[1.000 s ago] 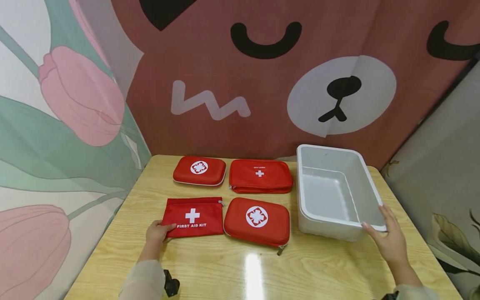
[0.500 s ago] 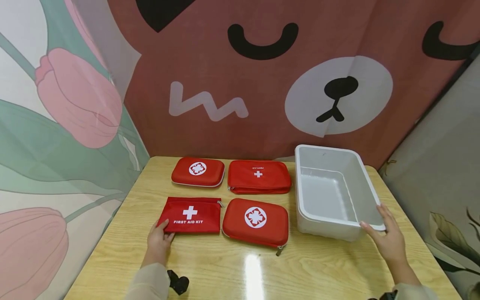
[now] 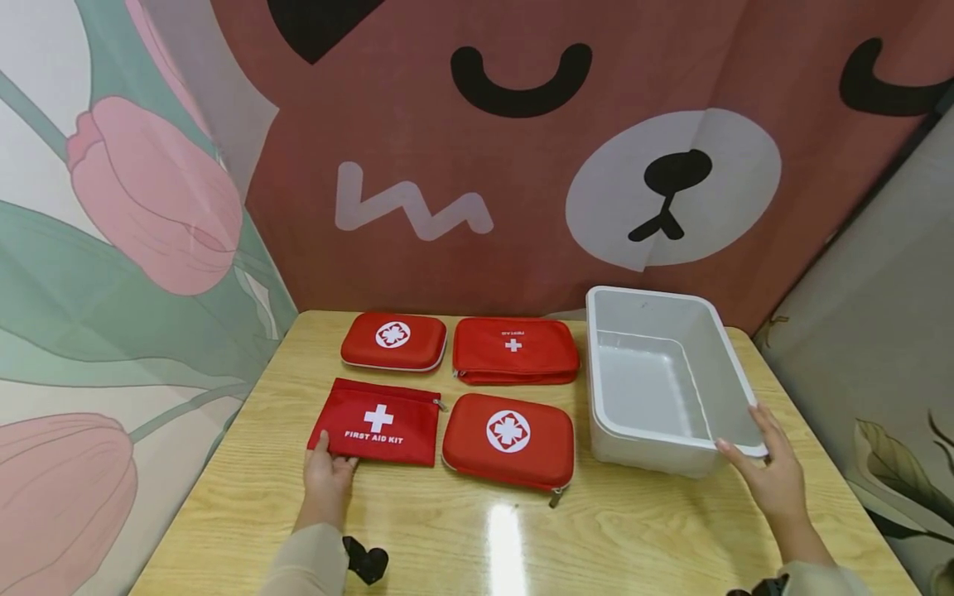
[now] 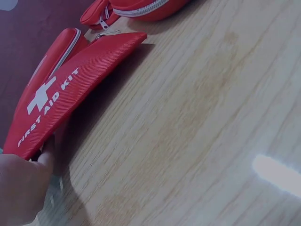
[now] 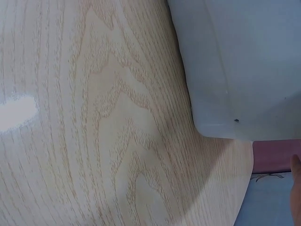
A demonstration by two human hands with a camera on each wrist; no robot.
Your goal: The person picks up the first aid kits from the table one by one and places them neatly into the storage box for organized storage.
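Observation:
My left hand (image 3: 325,476) pinches the lower left corner of a flat red zip pouch (image 3: 402,414) with a white cross and "FIRST AID KIT" on it. Thumb on top, fingers beneath; in the left wrist view the pouch (image 4: 61,94) slants up off the wood with a shadow under it. At the right, my right hand (image 3: 778,472) grips the near right corner of a white plastic bin (image 3: 656,443), thumb on the front rim and fingers along the side. Only a sliver of the right hand (image 5: 296,188) shows beside the bin's wall (image 5: 244,70) in its wrist view.
Right of the pouch lies a red hard case (image 3: 477,447) with a round white emblem. Behind are a smaller red case (image 3: 365,339) and a red first aid bag (image 3: 484,356). The wooden table (image 3: 417,530) backs onto a printed bear curtain (image 3: 417,108).
My left hand has shifted right and turned beneath the pouch's corner. The pouch's left end has risen and tilted. The right hand and bin have stayed put.

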